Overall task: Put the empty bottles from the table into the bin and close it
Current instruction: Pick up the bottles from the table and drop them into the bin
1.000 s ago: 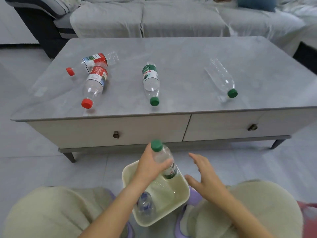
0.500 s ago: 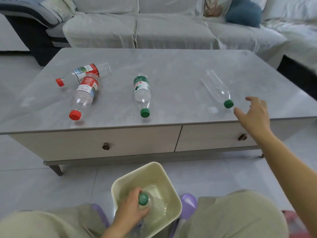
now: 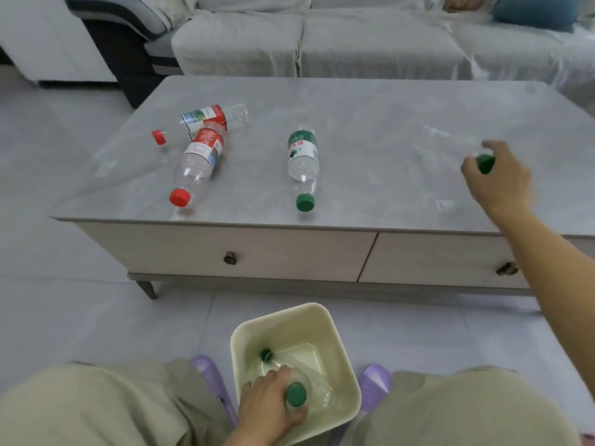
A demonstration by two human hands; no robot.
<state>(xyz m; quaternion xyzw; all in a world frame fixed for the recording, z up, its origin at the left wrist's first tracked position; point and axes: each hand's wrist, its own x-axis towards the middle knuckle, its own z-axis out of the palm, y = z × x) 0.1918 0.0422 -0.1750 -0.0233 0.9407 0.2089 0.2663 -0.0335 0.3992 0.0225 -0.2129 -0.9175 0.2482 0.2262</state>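
Observation:
A cream bin [image 3: 351,378] stands open on the floor between my knees. My left hand [image 3: 269,405] reaches into it, wrapped around the neck of a green-capped bottle [image 3: 297,395]. Another green-capped bottle [image 3: 266,355] lies deeper inside. My right hand [image 3: 497,181] is over the right side of the grey table [image 3: 370,104], its fingers closed around the cap end of a clear unlabelled bottle [image 3: 450,140], which looks blurred. A green-labelled bottle [image 3: 302,156] lies at the table's middle. Two red-capped bottles [image 3: 201,159] [image 3: 209,117] lie crossed on the left.
The table front has two drawers with round knobs [image 3: 230,258] [image 3: 506,268]. A light sofa [image 3: 354,37] runs behind the table. Purple slippers [image 3: 375,381] flank the bin on the tiled floor. No lid for the bin is in view.
My left hand lowered the green-capped bottle deeper into the bin. My right hand moved on from beside the clear bottle's cap and closed around it.

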